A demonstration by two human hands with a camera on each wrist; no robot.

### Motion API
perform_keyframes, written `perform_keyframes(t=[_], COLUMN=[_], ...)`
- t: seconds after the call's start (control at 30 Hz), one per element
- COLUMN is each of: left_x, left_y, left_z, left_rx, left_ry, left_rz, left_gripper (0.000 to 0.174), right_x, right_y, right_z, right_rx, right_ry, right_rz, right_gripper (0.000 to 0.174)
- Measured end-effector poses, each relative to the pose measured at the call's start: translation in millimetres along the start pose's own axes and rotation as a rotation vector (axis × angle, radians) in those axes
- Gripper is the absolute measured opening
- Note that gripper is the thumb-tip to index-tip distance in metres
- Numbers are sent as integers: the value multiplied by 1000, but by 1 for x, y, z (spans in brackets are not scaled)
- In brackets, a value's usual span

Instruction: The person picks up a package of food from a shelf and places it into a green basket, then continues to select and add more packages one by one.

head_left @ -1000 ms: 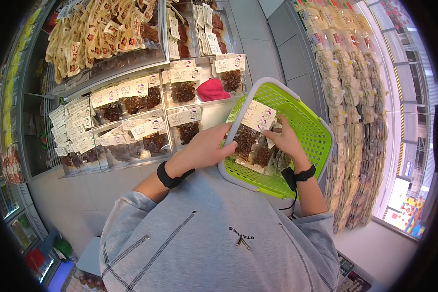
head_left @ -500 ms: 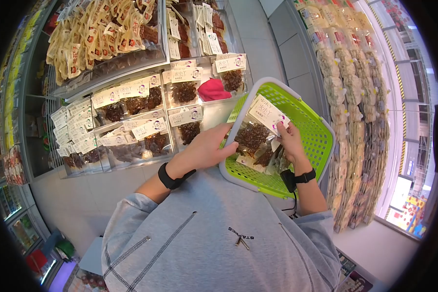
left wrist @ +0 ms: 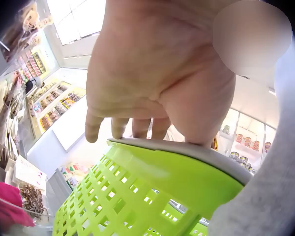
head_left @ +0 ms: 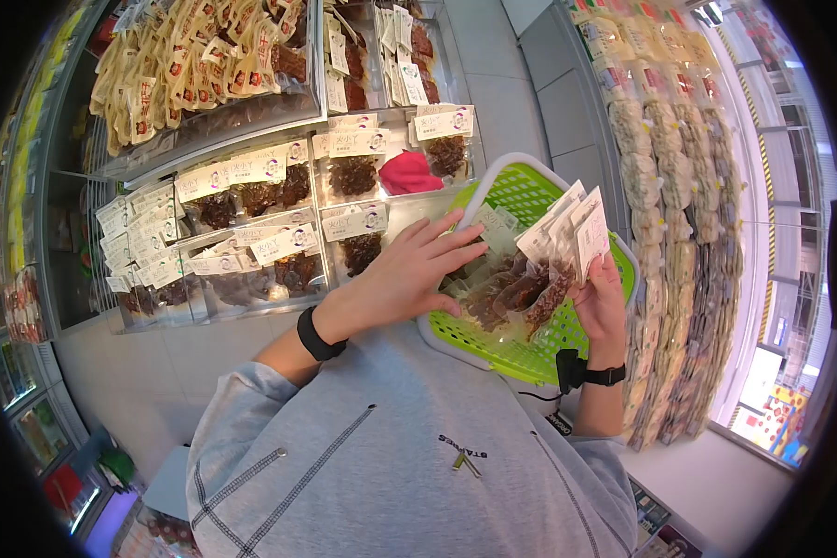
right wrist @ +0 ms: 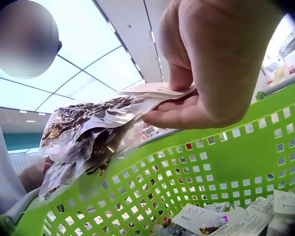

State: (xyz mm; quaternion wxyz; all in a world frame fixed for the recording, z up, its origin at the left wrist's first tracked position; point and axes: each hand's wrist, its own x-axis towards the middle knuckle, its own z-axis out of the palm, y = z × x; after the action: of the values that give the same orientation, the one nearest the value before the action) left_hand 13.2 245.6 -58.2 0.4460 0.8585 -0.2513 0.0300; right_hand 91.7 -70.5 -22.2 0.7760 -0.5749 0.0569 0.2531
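Note:
In the head view my right hand (head_left: pixel 601 302) pinches the white card tops of several clear packets of dark meat (head_left: pixel 530 296), fanned out over the green basket (head_left: pixel 560 342). The right wrist view shows thumb and fingers on the cards, with the packets (right wrist: pixel 88 130) hanging off to the left above the basket's wall (right wrist: pixel 236 152). My left hand (head_left: pixel 402 272) lies over the basket's grey rim at its left side, fingers spread and fairly straight. From the left wrist view, the palm (left wrist: pixel 157 73) is above the rim (left wrist: pixel 187 150). More carded packets (right wrist: pixel 201 219) lie inside the basket.
Left of the basket are clear bins of carded packets (head_left: pixel 279 244) and a pink cloth (head_left: pixel 409 173). Wrapped snacks (head_left: pixel 191 74) fill an upper bin. Long rows of bagged goods (head_left: pixel 665 223) stand along the right side.
My right hand has moved right and lifted several packets up from inside the basket. My left hand's fingers have straightened and spread at the rim.

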Motion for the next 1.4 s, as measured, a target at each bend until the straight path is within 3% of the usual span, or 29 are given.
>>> perform_keyframes(t=[0.17,0.27,0.37,0.57,0.87,1.0,1.4], left_x=[-4,-3,0,2,-2,-2,-3], left_y=[3,4,3,4,0,0,-3], left_z=[0,-5,-12,-13,-7,-3,3], left_rx=[-227,-157,-168,-220,-218,-212,-266], left_ry=[-66,-69,-171,-160,-115,-116,-97], left_rz=[-61,-39,-59,-78,-85,-121,-137], left_gripper=[72,71,77,100,114,109,93], right_x=[3,4,7,12,11,12,-1], right_y=[17,17,24,30,35,42,31], right_z=[13,20,6,5,15,-9,40], right_rx=[115,128,163,237,268,273,583], right_ry=[36,47,34,95,119,65,-198], right_rz=[39,33,41,104,142,185,319], right_gripper=[43,47,49,49,49,48,56])
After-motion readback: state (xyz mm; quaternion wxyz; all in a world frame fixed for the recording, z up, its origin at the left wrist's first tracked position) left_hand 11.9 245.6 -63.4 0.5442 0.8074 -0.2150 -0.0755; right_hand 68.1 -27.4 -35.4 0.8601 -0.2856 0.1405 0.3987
